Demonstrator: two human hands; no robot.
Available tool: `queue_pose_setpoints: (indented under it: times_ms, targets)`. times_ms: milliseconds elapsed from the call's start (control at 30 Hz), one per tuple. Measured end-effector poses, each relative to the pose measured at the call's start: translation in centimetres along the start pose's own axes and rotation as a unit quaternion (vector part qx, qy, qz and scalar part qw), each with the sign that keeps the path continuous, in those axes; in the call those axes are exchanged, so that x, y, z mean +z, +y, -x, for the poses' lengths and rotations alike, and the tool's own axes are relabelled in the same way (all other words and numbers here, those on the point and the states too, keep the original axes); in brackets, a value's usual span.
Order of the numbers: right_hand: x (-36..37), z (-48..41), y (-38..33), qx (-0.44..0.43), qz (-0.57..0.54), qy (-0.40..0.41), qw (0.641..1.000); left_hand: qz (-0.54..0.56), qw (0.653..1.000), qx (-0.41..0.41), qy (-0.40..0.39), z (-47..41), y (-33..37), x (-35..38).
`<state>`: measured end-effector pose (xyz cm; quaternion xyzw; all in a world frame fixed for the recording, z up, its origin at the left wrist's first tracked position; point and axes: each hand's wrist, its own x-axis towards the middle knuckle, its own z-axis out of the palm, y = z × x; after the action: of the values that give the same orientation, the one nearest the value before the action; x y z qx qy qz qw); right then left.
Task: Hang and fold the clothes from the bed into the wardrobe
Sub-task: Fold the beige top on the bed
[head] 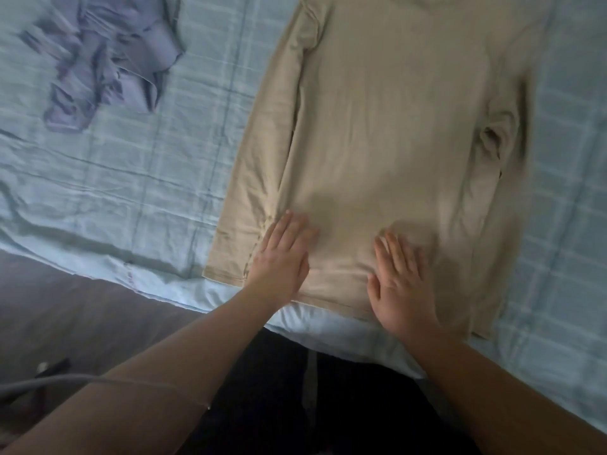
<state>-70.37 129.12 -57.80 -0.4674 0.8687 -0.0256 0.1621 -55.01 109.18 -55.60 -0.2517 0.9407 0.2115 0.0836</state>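
Head view, left hand (pixel 282 257), right hand (pixel 399 284), grips spread on beige shirt (pixel 394 126) hem, at bed (pixel 164 165) edge

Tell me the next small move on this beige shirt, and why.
Probably fold the left-side sleeve across the body: the beige long-sleeved shirt lies flat on the bed, left hand and right hand open near its hem, both sleeves unfolded.

Bed (pixel 328 326) under creased pale blue checked sheet (pixel 164 178); dark floor (pixel 65 307) lower left; dim light.
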Motion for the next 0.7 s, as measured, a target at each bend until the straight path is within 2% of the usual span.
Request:
queue_pose_setpoints:
  times_ms: [133, 267, 333, 467, 533, 600, 700]
  targets:
    - [-2.7, -3.4, -4.9, -0.047, -0.039, 0.007, 0.998, 0.033, 0.987, -0.155, 0.027, 0.8, -2.5, -3.4]
    - [-4.2, -8.3, -10.5, -0.089, -0.042, -0.016, 0.995, 0.056, 0.944, -0.324, 0.015, 1.4, -7.4, -4.8]
    - [-4.2, -10.7, -13.1, -0.098, -0.045, -0.022, 0.994, 0.110, 0.921, -0.374, -0.008, 1.3, -9.7, -4.6]
    - [-3.8, -14.5, -17.5, -0.089, -0.037, -0.025, 0.995, 0.219, 0.891, -0.386, -0.094, 0.5, -13.3, -4.6]
    - [-3.7, -15.7, -19.1, -0.069, -0.037, -0.028, 0.996, 0.217, 0.905, -0.335, -0.145, 0.0, -14.5, -5.3]
    - [-3.9, -16.4, -20.6, -0.056, -0.034, -0.024, 0.998, 0.258, 0.914, -0.285, -0.129, -0.5, -15.7, -6.9]
    - [-4.6, -17.7, -23.0, -0.041, -0.019, -0.004, 0.999, 0.382, 0.884, -0.251, -0.097, -1.4, -18.4, -11.4]
